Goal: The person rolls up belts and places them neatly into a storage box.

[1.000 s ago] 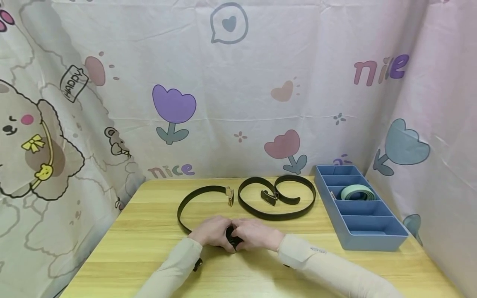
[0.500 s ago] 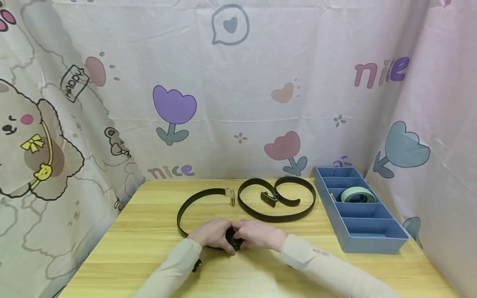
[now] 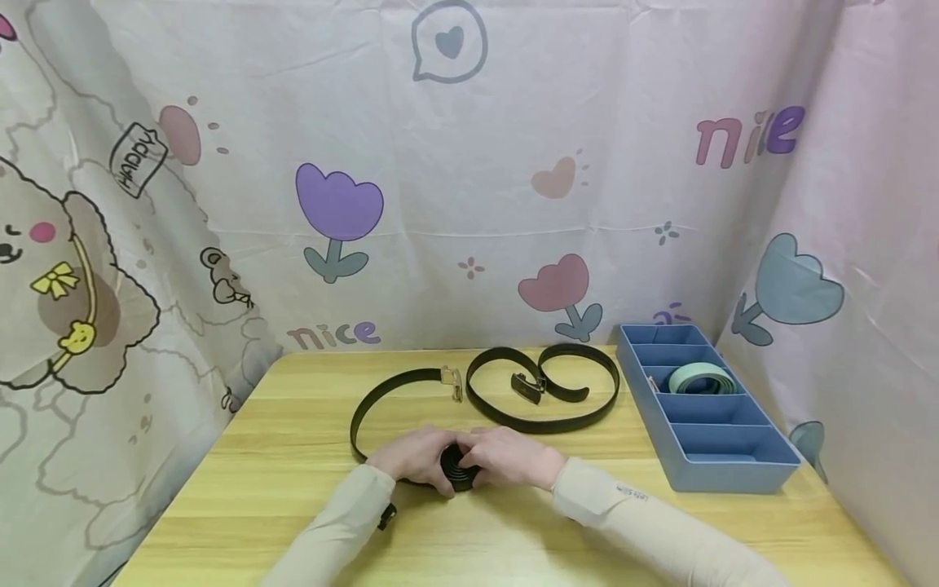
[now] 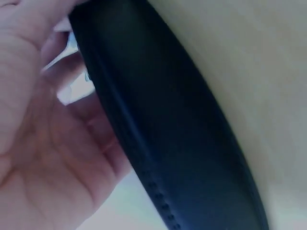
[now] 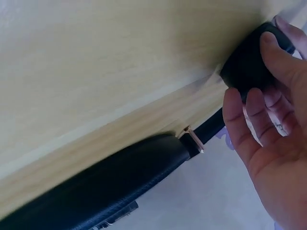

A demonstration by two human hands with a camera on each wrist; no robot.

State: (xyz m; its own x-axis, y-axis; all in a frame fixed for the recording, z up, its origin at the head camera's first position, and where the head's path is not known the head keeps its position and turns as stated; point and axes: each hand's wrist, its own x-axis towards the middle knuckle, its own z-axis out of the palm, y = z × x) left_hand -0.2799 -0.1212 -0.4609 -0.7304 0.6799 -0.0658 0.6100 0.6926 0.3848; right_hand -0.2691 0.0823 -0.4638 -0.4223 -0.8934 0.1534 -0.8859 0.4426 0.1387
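- Since a second ago, the black coil [image 3: 459,471] has turned or come clear a little, so that more of its round, ringed face shows between the two hands; the hands themselves have hardly shifted.
- The coil is at the near middle part of the bench [image 3: 469,542], its ringed face upward; whether it touches the wood is hard to tell.
- The left hand [image 3: 416,455] has a narrow grip, holding the coil's left side with bent fingers and thumb.
- The right hand [image 3: 509,458] has its grip on the coil's other side; its wrist view shows the thumb [image 5: 283,60] laid over the outer band and fingertips against the edge.
- From the left hand an unrolled strap [image 3: 367,408] curves back and round, standing on its edge, to a gold-toned buckle [image 3: 451,383].
- Just right of that buckle, a second black belt [image 3: 543,425] stands on edge in two loops, its dark buckle [image 3: 526,388] lying between them.
- At the right stands a blue divided box [image 3: 726,479]; a rolled pale green belt [image 3: 702,377] sits in its middle compartment.
- Both sleeves are cream, the right one [image 3: 645,518] bearing small lettering.
- A printed curtain [image 3: 455,179] with flowers and hearts hangs behind the bench.
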